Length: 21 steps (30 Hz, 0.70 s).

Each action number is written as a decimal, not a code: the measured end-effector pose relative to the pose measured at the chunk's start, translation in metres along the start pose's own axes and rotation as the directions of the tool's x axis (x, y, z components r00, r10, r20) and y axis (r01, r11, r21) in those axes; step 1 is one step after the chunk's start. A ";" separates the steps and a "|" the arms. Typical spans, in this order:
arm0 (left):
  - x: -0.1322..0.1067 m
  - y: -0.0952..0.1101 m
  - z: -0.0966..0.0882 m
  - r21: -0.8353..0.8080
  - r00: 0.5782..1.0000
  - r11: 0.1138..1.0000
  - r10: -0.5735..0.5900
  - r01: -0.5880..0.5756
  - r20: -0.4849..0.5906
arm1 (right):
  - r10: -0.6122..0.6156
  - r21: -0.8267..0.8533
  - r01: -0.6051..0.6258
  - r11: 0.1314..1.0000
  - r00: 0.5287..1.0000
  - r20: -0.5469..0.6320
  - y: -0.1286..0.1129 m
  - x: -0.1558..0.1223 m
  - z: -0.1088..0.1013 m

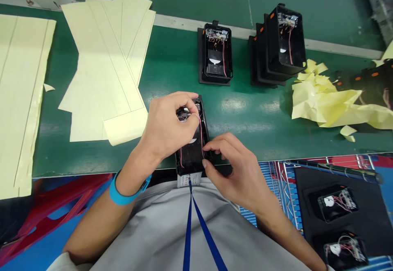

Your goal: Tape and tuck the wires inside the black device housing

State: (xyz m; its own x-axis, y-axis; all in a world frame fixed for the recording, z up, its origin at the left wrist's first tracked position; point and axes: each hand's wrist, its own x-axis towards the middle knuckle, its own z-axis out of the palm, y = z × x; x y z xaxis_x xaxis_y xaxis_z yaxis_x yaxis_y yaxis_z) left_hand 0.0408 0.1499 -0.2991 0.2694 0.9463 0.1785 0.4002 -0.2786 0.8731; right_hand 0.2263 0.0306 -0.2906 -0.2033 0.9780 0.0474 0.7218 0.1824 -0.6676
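Observation:
A black plastic device housing (190,157) lies open on the green bench right in front of me, its long side pointing away. A small circuit board (183,114) sits at its far end, partly hidden by my left hand (167,125). That hand's fingertips pinch a thin pink wire (201,134) close to the board. My right hand (230,168) is at the housing's near right edge, with thumb and fingers against the housing and the fingertips beside the wire. A blue wristband (129,193) circles my left wrist.
Pale yellow paper sheets (104,66) lie to the left on the green bench (236,115). Farther off stand a black housing (216,54) and a stack of them (281,46). Crumpled yellow paper (325,103) lies right. A black tray (337,222) with housings sits on a wire shelf, lower right.

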 end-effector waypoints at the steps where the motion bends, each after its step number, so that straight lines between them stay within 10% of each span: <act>1: 0.000 0.000 0.000 0.000 1.000 1.000 -0.007 0.007 0.000 | 0.003 -0.036 -0.004 0.999 1.000 -0.003 0.000 0.000 0.001; 21: 0.000 -0.004 -0.001 0.005 1.000 1.000 -0.001 0.001 0.017 | 0.212 0.219 -0.208 0.953 0.977 0.008 0.009 0.026 0.002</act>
State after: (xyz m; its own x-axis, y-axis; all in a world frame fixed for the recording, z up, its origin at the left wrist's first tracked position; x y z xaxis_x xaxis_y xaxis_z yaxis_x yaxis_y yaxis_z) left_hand 0.0379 0.1513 -0.3022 0.2841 0.9436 0.1700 0.4046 -0.2787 0.8710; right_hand 0.2259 0.0577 -0.2964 -0.0516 0.9935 -0.1012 0.5851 -0.0520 -0.8093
